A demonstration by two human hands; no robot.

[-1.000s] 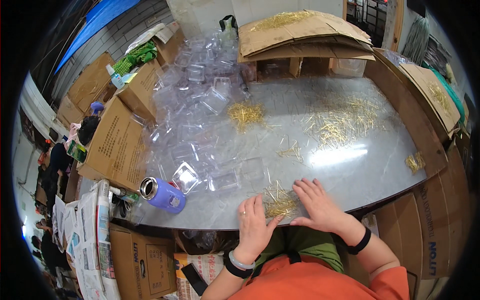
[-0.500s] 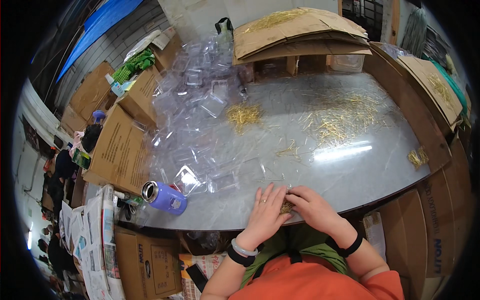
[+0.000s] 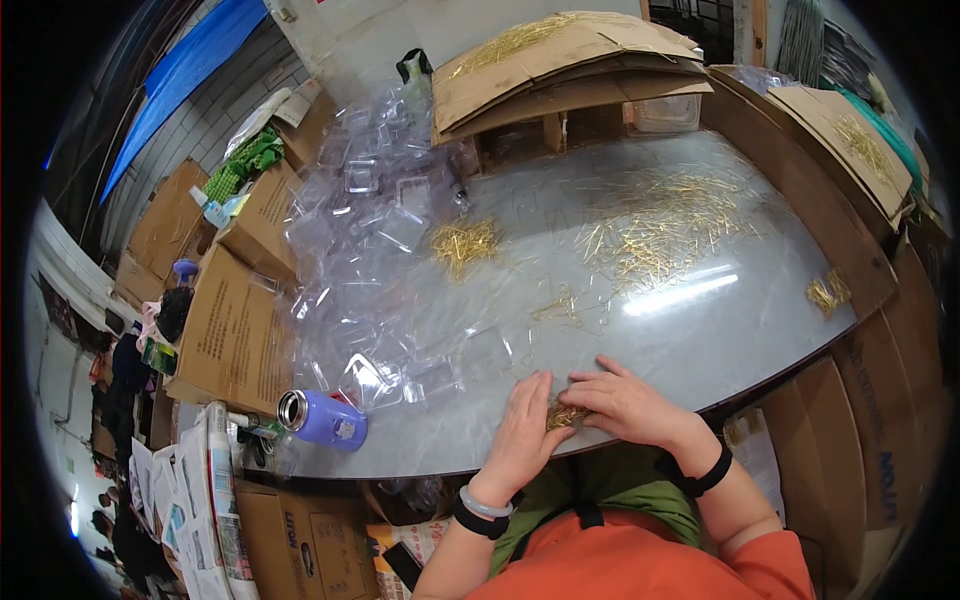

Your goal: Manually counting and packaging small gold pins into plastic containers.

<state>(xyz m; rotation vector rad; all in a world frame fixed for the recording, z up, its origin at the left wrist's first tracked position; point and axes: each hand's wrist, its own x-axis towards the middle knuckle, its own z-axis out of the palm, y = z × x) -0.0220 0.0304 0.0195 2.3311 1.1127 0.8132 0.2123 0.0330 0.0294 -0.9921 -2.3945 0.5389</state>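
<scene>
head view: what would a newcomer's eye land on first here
Likely the broad heap of clear plastic containers over the left side of the grey table. Next, the thin golden pieces scattered toward its far right, and the purple bottle near its front left edge. A small golden bundle sits between the left grip and right grip at the near edge.

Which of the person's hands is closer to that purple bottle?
Left. The left hand lies to the right of the purple bottle, apart from it; the right hand is farther right, beyond the left one.
</scene>
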